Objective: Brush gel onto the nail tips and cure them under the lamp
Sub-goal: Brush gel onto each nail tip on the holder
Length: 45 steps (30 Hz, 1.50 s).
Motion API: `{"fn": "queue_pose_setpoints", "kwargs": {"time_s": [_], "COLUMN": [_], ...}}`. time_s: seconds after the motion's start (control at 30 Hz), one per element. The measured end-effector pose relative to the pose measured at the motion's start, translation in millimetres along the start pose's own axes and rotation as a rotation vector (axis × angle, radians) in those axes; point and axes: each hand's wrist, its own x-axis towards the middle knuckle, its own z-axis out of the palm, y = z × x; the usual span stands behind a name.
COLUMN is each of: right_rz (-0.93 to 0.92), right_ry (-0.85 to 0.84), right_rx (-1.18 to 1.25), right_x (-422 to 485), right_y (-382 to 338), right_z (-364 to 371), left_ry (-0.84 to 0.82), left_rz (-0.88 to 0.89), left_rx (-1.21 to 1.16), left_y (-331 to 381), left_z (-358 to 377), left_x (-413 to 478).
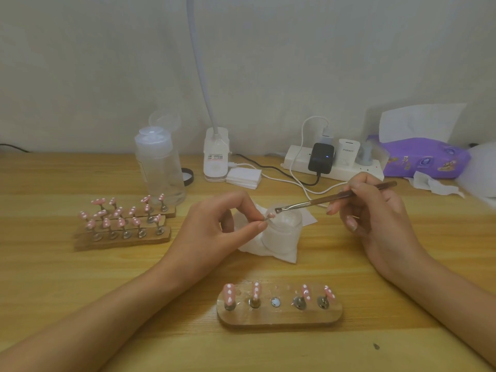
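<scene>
Left hand (222, 224): head view; thumb and forefinger fingers clamped on the stem of a small pink nail tip (269, 215), held over the jar.
Right hand (375, 213): fingers clamped round a thin brown-handled brush (335, 197); bristles just beside the held tip.
Frosted white jar (281, 232): open, on a crumpled white tissue (268, 251), between the hands.
Oval wooden holder (279, 318): near edge of the tabletop (80, 277); four pink white-dotted tips upright.
White gooseneck lamp (216, 157): at the back, well apart from the hands.

Grey "PISEN" lettering on the white charger (348, 154) in the power strip (296, 160).
</scene>
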Motion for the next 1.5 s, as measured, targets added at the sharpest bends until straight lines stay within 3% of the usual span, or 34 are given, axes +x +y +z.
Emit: {"fn": "queue_pose_setpoints", "kwargs": {"time_s": [0.1,0.23,0.37,0.5,0.63,0.77,0.9,1.03,1.17,1.3,1.5], "right_rz": [-0.023,0.006,-0.022,0.005,-0.025,0.008,-0.019,0.015,-0.03,0.023,0.011], "right_ry": [-0.052,0.022,-0.056,0.007,-0.07,-0.001,-0.068,-0.002,-0.078,0.016,-0.038], "right_rx": [-0.029,-0.018,-0.019,-0.012,-0.027,-0.021,-0.031,-0.027,-0.041,-0.015,-0.036], "right_x": [-1.8,-0.5,-1.7,0.4,-0.4,0.9,-0.5,0.3,-1.1,0.4,-0.2], "right_y": [-0.6,0.3,-0.3,1.8,1.4,2.8,1.5,2.5,1.2,1.8,1.5], "right_z": [1.4,0.1,1.5,0.0,0.8,-0.4,0.9,-0.3,0.6,-0.5,0.8], "left_ry": [0.007,0.016,0.022,0.031,0.033,0.031,0.034,0.028,0.034,0.031,0.033], "left_rz": [0.008,0.024,0.031,0.031,0.029,0.03,0.022,0.021,0.016,0.014,0.012], "left_rx": [0.013,0.037,0.047,0.047,0.04,0.04,0.036,0.036,0.018,0.013,0.022], "left_y": [0.1,1.1,0.8,-0.4,-2.4,-3.1,-4.2,-4.0,-5.8,-6.3,-4.9], "left_z": [-0.2,-0.2,-0.5,0.1,0.2,0.2,-0.4,0.6,1.2,1.3,0.9], "left_x": [-0.1,-0.8,-1.5,-0.5,-0.7,-1.3,-0.4,-1.1,-1.1,-1.7,-0.8]}}
